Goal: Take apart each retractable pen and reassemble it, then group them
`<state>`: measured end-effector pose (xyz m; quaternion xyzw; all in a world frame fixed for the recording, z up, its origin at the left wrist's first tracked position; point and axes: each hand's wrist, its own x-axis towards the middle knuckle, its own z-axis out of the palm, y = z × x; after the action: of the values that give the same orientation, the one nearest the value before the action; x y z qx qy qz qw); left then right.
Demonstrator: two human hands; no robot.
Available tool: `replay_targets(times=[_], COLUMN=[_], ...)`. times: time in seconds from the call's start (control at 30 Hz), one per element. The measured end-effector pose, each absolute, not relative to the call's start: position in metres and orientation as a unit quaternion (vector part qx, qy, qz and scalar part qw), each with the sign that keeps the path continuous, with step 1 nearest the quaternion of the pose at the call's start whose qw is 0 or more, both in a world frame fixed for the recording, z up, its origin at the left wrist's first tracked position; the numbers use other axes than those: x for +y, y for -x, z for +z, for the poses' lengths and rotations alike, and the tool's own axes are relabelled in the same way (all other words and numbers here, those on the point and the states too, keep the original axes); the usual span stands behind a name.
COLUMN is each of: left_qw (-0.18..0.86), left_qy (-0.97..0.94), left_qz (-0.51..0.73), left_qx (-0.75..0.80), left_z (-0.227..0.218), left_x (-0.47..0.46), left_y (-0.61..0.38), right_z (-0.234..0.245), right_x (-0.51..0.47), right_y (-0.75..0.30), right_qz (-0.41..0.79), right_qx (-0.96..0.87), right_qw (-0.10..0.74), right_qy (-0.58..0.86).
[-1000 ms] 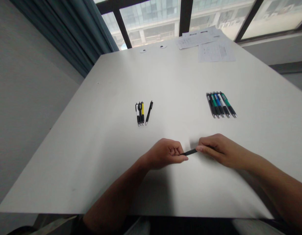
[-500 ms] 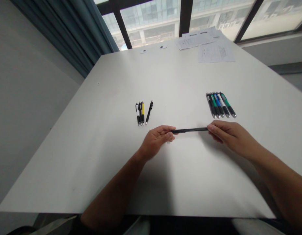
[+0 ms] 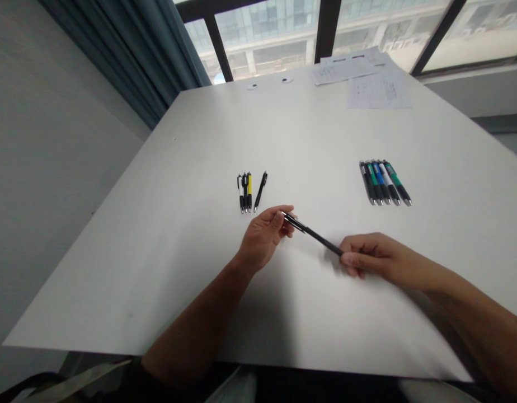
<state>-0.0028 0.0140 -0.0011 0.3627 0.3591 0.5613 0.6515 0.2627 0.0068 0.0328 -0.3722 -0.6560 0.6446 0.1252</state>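
A slim black pen (image 3: 315,236) is held slanted above the white table (image 3: 166,224) between both my hands. My left hand (image 3: 264,235) pinches its upper end with fingertips. My right hand (image 3: 367,258) is closed round its lower end. Just beyond my left hand lie three pens side by side (image 3: 244,192), one with a yellow barrel, and a single black pen (image 3: 261,191) beside them. A row of several pens with green, blue and white barrels (image 3: 384,182) lies beyond my right hand.
Printed sheets of paper (image 3: 370,81) lie at the table's far right edge near the window. Two small round discs (image 3: 269,83) sit at the far edge. A dark blue curtain (image 3: 132,56) hangs at the far left.
The black pen went from level to slanted: my right hand dropped toward me with its end while my left hand stayed near the three pens. The view shifted slightly.
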Motion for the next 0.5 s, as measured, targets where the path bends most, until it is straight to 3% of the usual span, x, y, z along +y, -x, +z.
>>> replay_targets(times=[0.13, 0.5], left_qw=[0.632, 0.706], left_qy=[-0.382, -0.420], left_qz=[0.572, 0.476], left_qx=[0.356, 0.313], left_z=[0.004, -0.001], left_x=[0.008, 0.000], left_y=[-0.014, -0.017], right_z=[0.033, 0.023], right_x=[-0.018, -0.022], right_y=[-0.231, -0.224], right_qz=[0.791, 0.815], right_qx=[-0.565, -0.515], right_qw=[0.015, 0.083], right_qy=[0.236, 0.254])
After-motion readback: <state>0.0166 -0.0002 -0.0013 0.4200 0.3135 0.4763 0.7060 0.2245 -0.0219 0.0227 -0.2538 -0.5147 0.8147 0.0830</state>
